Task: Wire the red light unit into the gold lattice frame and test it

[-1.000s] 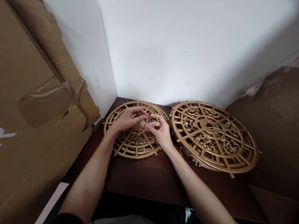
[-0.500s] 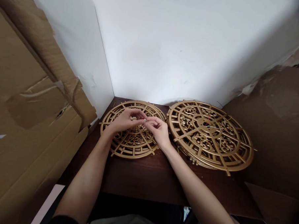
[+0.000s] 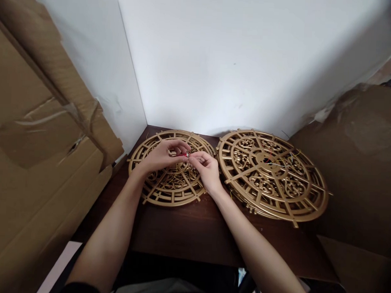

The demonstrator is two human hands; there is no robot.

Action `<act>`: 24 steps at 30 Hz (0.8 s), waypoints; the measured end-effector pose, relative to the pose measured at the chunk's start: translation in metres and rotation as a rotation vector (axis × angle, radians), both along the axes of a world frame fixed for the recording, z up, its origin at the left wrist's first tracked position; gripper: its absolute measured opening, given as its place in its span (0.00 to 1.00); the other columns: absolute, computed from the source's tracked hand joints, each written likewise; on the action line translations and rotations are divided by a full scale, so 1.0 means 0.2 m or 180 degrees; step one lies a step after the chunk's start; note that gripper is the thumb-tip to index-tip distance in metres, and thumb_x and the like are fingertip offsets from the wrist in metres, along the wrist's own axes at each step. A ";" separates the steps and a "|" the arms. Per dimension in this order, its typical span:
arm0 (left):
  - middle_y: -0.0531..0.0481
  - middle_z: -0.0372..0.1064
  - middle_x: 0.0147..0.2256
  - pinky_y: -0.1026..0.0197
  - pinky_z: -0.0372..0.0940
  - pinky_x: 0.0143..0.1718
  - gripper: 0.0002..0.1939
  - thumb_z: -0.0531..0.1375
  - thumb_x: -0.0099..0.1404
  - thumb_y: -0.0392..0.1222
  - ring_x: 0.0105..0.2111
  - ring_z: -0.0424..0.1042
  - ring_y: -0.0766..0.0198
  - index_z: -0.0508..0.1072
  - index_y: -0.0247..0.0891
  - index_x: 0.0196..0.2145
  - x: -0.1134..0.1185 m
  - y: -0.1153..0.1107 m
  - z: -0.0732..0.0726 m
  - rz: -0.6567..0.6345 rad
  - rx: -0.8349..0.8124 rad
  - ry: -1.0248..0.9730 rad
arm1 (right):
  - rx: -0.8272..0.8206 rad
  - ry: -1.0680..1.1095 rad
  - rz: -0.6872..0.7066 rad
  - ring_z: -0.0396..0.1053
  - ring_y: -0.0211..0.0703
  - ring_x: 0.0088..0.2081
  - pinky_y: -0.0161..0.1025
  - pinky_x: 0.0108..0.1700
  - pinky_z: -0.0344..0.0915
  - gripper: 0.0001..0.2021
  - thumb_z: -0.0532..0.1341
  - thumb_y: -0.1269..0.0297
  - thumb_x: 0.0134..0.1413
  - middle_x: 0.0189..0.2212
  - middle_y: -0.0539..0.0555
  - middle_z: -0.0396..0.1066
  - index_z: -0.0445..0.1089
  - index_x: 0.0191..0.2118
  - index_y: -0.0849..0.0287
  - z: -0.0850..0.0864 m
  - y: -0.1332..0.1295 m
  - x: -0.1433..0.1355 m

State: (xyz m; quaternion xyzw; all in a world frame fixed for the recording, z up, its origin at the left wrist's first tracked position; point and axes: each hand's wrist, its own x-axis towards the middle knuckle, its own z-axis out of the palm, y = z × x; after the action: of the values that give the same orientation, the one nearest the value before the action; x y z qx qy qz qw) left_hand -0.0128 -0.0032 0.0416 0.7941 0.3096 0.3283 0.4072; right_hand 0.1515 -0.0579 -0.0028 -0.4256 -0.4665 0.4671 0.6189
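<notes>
Above the left gold openwork disc [image 3: 170, 200], my left hand [image 3: 169, 153] has its thumb and fingers closed around a small red and silver piece [image 3: 187, 155], too small to identify. My right hand [image 3: 206, 166] meets it from the right, its thumb and fingertips pinched at the same small piece. The fingertips of both hands nearly touch. Both hands partly cover the disc's scrollwork and centre.
A stack of similar gold discs [image 3: 275, 167] lies to the right, with thin red, yellow and white wires across its top. The dark wooden table [image 3: 188, 232] has a white wall [image 3: 234, 79] behind and cardboard [image 3: 46, 157] at the left; more cardboard [image 3: 359, 171] stands at the right.
More of the red and silver piece shows between my fingertips. My left hand has shifted slightly left, and the whole view has moved a little.
</notes>
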 end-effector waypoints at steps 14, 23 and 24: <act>0.49 0.72 0.32 0.67 0.62 0.26 0.09 0.63 0.57 0.43 0.29 0.66 0.68 0.78 0.39 0.36 0.01 -0.01 0.02 0.0032 0.0059 0.0055 | 0.0023 -0.0168 0.0034 0.69 0.38 0.28 0.37 0.34 0.66 0.15 0.68 0.51 0.42 0.25 0.49 0.74 0.71 0.30 0.57 0.00 0.00 0.00; 0.49 0.70 0.31 0.68 0.61 0.21 0.08 0.63 0.58 0.43 0.24 0.65 0.70 0.76 0.39 0.35 0.01 -0.02 0.02 -0.0012 -0.0165 0.0060 | 0.0295 -0.0220 0.0004 0.66 0.35 0.28 0.35 0.33 0.64 0.13 0.68 0.57 0.45 0.26 0.47 0.70 0.68 0.34 0.56 0.00 -0.02 -0.01; 0.49 0.69 0.30 0.68 0.61 0.19 0.09 0.63 0.58 0.44 0.22 0.64 0.71 0.76 0.38 0.36 0.01 -0.03 0.02 -0.0010 -0.0272 0.0047 | 0.0347 -0.0254 -0.0006 0.66 0.35 0.28 0.34 0.33 0.64 0.12 0.68 0.59 0.45 0.26 0.47 0.69 0.68 0.34 0.56 0.00 -0.02 -0.01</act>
State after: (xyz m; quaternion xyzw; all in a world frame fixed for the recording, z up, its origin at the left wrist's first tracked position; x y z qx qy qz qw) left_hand -0.0108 -0.0082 0.0457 0.7788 0.3251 0.3083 0.4390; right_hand 0.1489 -0.0621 -0.0028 -0.4100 -0.5151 0.4231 0.6226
